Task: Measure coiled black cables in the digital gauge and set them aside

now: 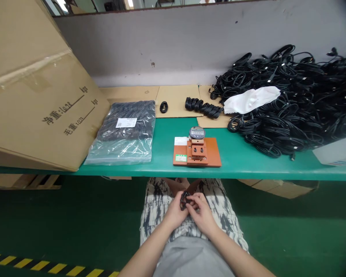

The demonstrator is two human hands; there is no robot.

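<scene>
Over my lap, below the table's front edge, a small coiled black cable point(185, 199) is between my two hands. My left hand point(176, 211) is closed around its left side. My right hand point(201, 212) pinches at the coil from the right, its fingertips touching it. Just beyond, on the green table, stands a digital dial gauge point(197, 133) on an orange fixture block point(198, 151). Behind the gauge lie a row of coiled black cables point(203, 107) and a single coil point(163, 107) on cardboard.
A tall cardboard box point(72, 111) stands at the left, beside a clear bag of black cables point(127, 130). A large heap of black cables point(288, 100) covers the right side, with a white cloth point(251, 100) on it. A white box point(338, 151) sits at the right edge.
</scene>
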